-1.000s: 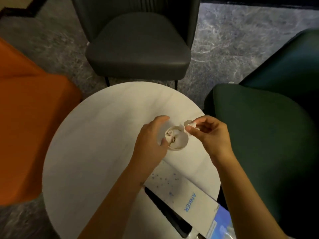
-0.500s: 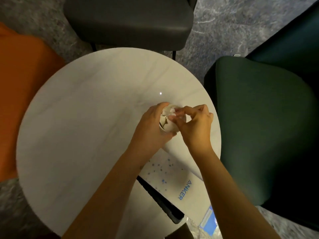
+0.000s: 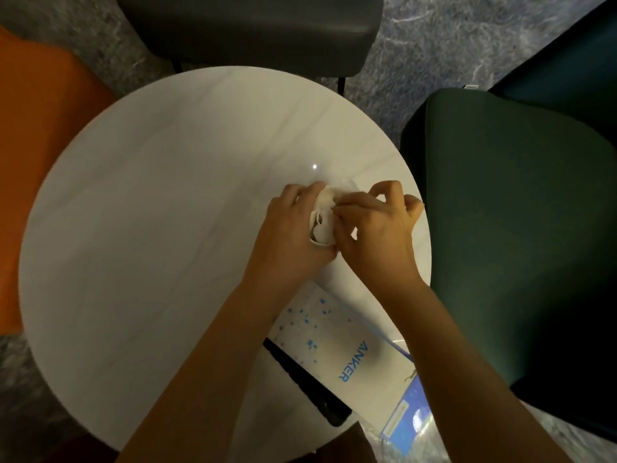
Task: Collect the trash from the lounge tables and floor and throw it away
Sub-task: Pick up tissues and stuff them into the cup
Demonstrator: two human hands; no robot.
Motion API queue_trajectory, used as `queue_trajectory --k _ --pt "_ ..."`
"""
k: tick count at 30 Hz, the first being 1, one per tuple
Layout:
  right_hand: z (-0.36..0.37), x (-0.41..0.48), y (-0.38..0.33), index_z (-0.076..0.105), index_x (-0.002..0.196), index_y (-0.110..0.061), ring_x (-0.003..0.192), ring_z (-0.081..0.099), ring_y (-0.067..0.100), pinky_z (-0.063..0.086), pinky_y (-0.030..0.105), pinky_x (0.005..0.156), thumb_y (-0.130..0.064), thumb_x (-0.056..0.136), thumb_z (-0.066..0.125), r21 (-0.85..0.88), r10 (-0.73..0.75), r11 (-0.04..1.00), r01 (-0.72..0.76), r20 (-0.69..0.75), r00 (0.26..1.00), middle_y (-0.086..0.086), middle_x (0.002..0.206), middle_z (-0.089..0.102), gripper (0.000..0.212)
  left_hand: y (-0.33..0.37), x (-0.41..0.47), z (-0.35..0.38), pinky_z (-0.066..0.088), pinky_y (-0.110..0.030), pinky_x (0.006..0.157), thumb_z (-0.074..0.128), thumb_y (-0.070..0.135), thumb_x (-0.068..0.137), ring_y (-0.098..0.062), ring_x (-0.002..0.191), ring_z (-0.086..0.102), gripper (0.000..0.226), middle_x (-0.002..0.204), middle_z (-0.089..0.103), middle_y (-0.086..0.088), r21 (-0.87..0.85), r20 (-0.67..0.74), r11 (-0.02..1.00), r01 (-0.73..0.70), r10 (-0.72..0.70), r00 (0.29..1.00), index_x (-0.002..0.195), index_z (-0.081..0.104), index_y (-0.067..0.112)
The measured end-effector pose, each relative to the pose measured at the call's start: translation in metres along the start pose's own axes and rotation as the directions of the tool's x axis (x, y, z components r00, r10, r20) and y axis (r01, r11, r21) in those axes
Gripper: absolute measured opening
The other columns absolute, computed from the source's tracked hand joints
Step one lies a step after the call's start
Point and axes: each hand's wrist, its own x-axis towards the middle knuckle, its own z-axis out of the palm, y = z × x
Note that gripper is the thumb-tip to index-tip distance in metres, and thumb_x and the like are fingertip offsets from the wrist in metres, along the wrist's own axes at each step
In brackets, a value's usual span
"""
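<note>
A small white paper cup stuffed with crumpled paper scraps sits at the right side of the round white table. My left hand grips the cup from the left, fingers curled round its side. My right hand is over the cup's mouth, its fingertips pushing crumpled paper down into it. Both hands hide most of the cup.
A white Anker bag and a black flat object lie at the table's near edge. A grey chair stands behind the table, an orange seat to the left, a dark green chair to the right.
A second ago my right hand pinched a paper scrap beside the open cup. It has since come over the cup's mouth and pushed the scrap in; the view tilted further down.
</note>
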Motion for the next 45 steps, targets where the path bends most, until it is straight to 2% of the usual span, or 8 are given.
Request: queue_trajectory --k 7,10,13,15,19,28,38,45 --pt "-0.007 -0.021 -0.017 0.064 0.105 -0.017 0.1 0.049 0.027 0.018 0.026 0.077 -0.023 0.081 0.064 0.194 0.192 0.964 -0.182 -0.037 0.981 0.006 0.104 0.06 0.025 -0.014 -0.007 -0.026 0.035 -0.023 0.079 0.079 0.027 0.062 -0.022 0.103 0.051 0.066 0.113 0.053 -0.006 0.031 -0.071 1.0 -0.002 0.004 0.997 0.12 0.052 0.015" --pt "-0.012 -0.035 -0.018 0.055 0.111 -0.022 0.098 0.052 0.018 0.029 0.029 0.084 -0.036 0.08 0.067 0.308 0.329 0.867 -0.391 0.235 0.915 -0.003 0.102 0.056 0.036 -0.026 -0.013 -0.045 0.03 -0.017 0.075 0.078 0.022 0.061 -0.025 0.104 0.051 0.063 0.113 0.05 -0.005 0.039 -0.096 0.999 0.032 -0.028 0.995 0.119 0.052 0.018" --pt "-0.016 -0.051 -0.019 0.044 0.122 -0.028 0.104 0.051 0.014 0.038 0.041 0.097 -0.054 0.065 0.074 0.163 0.352 0.828 -0.536 0.593 0.724 -0.006 0.112 0.053 0.069 -0.037 -0.018 -0.058 0.027 -0.014 0.073 0.078 0.019 0.061 -0.027 0.106 0.05 0.063 0.114 0.05 -0.007 0.066 -0.085 0.997 0.042 -0.036 0.996 0.119 0.053 0.017" --pt "-0.015 -0.064 -0.025 0.033 0.129 -0.032 0.113 0.048 0.016 0.033 0.038 0.1 -0.06 0.056 0.076 0.048 0.357 0.85 -0.524 0.68 0.641 -0.005 0.124 0.049 0.09 -0.043 -0.023 -0.063 0.027 -0.015 0.074 0.079 0.018 0.062 -0.028 0.105 0.05 0.064 0.115 0.05 -0.008 0.067 -0.079 0.997 0.043 -0.037 0.996 0.12 0.053 0.015" --pt "-0.005 -0.096 -0.04 0.016 0.137 -0.034 0.12 0.04 0.02 0.025 0.037 0.098 -0.065 0.045 0.076 -0.092 0.376 0.91 -0.404 0.594 0.712 -0.007 0.132 0.041 0.114 -0.05 -0.035 -0.066 0.028 -0.016 0.075 0.079 0.016 0.061 -0.028 0.104 0.051 0.063 0.114 0.05 -0.009 0.052 -0.058 0.998 0.029 -0.026 0.998 0.119 0.054 0.014" --pt "0.006 -0.115 -0.07 0.028 0.129 -0.026 0.094 0.05 0.02 0.028 0.03 0.074 -0.068 0.051 0.07 -0.127 0.43 0.902 -0.413 0.365 0.826 -0.006 0.108 0.049 0.098 -0.054 -0.049 -0.073 0.025 -0.013 0.071 0.08 0.017 0.062 -0.027 0.105 0.051 0.064 0.114 0.05 -0.01 0.024 -0.026 1.0 0.001 -0.001 1.0 0.12 0.053 0.013" --pt "0.011 -0.117 -0.09 0.018 0.141 -0.028 0.121 0.032 0.019 0.023 0.035 0.094 -0.073 0.047 0.068 -0.122 0.462 0.883 -0.454 0.408 0.788 -0.006 0.135 0.033 0.116 -0.073 -0.053 -0.083 0.023 -0.01 0.067 0.081 0.02 0.062 -0.021 0.104 0.049 0.063 0.113 0.052 -0.008 0.021 -0.025 1.0 0.022 -0.022 0.999 0.119 0.054 0.015" --pt "0.02 -0.045 -0.031 0.034 0.138 -0.019 0.117 0.044 0.035 0.035 0.043 0.092 -0.034 0.089 0.057 0.005 0.624 0.763 -0.646 0.257 0.738 0.01 0.136 0.043 0.056 -0.079 -0.053 -0.081 0.03 -0.019 0.075 0.08 0.015 0.063 -0.025 0.106 0.05 0.066 0.117 0.049 -0.006 -0.029 -0.011 0.999 0.034 -0.035 0.999 0.123 0.052 0.017"
